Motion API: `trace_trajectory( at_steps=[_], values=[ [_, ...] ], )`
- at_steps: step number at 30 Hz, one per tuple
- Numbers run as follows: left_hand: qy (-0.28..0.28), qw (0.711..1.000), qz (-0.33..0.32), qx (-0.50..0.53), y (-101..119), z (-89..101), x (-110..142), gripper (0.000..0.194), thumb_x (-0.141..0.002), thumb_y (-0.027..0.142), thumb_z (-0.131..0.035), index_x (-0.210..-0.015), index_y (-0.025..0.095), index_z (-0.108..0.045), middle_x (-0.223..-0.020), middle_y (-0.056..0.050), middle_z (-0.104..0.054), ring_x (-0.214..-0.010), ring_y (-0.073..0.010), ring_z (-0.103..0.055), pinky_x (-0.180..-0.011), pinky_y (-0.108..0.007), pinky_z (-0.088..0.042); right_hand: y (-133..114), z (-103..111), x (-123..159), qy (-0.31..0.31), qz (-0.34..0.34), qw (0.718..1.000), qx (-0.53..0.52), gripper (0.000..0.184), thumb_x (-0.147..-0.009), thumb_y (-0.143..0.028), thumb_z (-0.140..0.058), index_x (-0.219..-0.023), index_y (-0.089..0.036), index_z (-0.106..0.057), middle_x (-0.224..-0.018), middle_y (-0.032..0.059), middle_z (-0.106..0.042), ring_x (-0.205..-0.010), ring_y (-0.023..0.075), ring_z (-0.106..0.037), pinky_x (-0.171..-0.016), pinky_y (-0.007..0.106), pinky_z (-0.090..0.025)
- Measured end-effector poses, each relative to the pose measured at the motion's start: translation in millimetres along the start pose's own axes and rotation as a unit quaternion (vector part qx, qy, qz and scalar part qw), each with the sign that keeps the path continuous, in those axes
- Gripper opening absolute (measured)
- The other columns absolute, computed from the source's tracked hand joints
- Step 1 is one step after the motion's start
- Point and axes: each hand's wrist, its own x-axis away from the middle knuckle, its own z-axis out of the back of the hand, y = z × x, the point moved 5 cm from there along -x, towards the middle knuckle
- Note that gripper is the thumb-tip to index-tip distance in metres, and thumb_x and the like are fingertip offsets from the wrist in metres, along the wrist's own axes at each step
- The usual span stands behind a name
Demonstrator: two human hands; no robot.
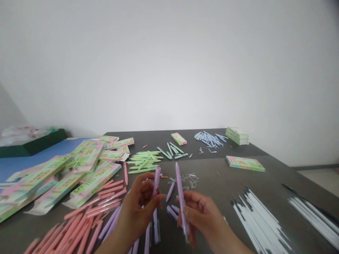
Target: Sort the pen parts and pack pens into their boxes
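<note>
My left hand (140,204) is closed around a short purple pen part (156,181) that points upward. My right hand (202,213) pinches a longer purple pen barrel (180,194), also held nearly upright, a little to the right of the first piece. Both hands hover low over the dark table (219,176), just above several loose purple pen parts (172,211).
Pink pen barrels (79,225) lie at the lower left beside a heap of flat colourful boxes (66,173). Green pen parts (144,160) and blue ones (209,139) lie farther back. White refills (259,222) fan out on the right. Small metal springs (192,178) sit mid-table.
</note>
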Motion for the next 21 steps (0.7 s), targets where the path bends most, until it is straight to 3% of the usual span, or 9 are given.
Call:
trace_trajectory(
  at_steps=[3,8,12,15,18,21],
  values=[
    [0.034,0.999,-0.005,-0.020,-1,1.0,3,0.042,-0.070,0.024,-0.066,-0.104,0.026,-0.041,-0.064,0.007,-0.054,-0.049,-0.0104,-0.052,-0.044,-0.022,-0.043,1,-2,1,-0.027,0.007,0.999,-0.046,0.050,-0.064,-0.048,-0.068,-0.094,-0.011,-0.053,-0.061,0.0025,-0.063,-0.034,0.0062,-0.050,-0.032,0.016,-0.041],
    [0.050,0.998,-0.006,-0.036,4,1.1,4,0.041,-0.069,0.025,-0.067,-0.106,0.024,-0.047,-0.063,0.006,-0.055,-0.050,-0.0110,-0.053,-0.045,-0.022,-0.045,0,-3,4,-0.042,0.003,0.997,-0.063,0.045,-0.065,-0.043,-0.069,-0.094,-0.011,-0.053,-0.063,0.0026,-0.064,-0.035,0.0062,-0.051,-0.033,0.016,-0.042],
    [-0.015,0.999,0.035,0.021,2,1.9,1,0.019,-0.070,0.024,-0.066,-0.086,0.019,-0.055,-0.066,0.002,-0.058,-0.051,-0.0099,-0.053,-0.047,-0.022,-0.046,-4,-2,7,-0.028,0.007,0.997,-0.071,0.036,-0.071,-0.036,-0.065,-0.096,-0.012,-0.055,-0.065,0.0037,-0.065,-0.038,0.0057,-0.051,-0.033,0.013,-0.040],
    [-0.052,0.986,0.099,0.126,-7,0.4,0,0.012,-0.076,0.027,-0.060,-0.083,0.021,-0.052,-0.053,0.006,-0.053,-0.035,-0.0059,-0.042,-0.035,-0.017,-0.037,-5,-4,8,-0.037,0.002,0.996,-0.085,0.034,-0.072,-0.033,-0.064,-0.098,-0.012,-0.056,-0.067,0.0041,-0.065,-0.042,0.0060,-0.053,-0.034,0.013,-0.040],
    [-0.074,0.958,0.173,0.215,-16,-3.7,1,0.010,-0.079,0.031,-0.055,-0.081,0.023,-0.049,-0.041,0.010,-0.043,-0.026,-0.0029,-0.020,-0.025,-0.014,-0.022,-6,-5,8,-0.056,-0.004,0.994,-0.099,0.038,-0.071,-0.034,-0.066,-0.100,-0.012,-0.056,-0.069,0.0047,-0.064,-0.043,0.0060,-0.052,-0.035,0.013,-0.040],
    [-0.099,0.940,0.225,0.236,-21,-8.6,2,0.030,-0.083,0.037,-0.047,-0.060,0.019,-0.044,-0.033,0.010,-0.032,-0.025,-0.0028,-0.014,-0.024,-0.014,-0.018,-7,-6,7,-0.065,0.002,0.994,-0.082,0.040,-0.069,-0.037,-0.069,-0.097,-0.011,-0.057,-0.070,0.0045,-0.063,-0.043,0.0051,-0.050,-0.035,0.013,-0.040]
  ],
)
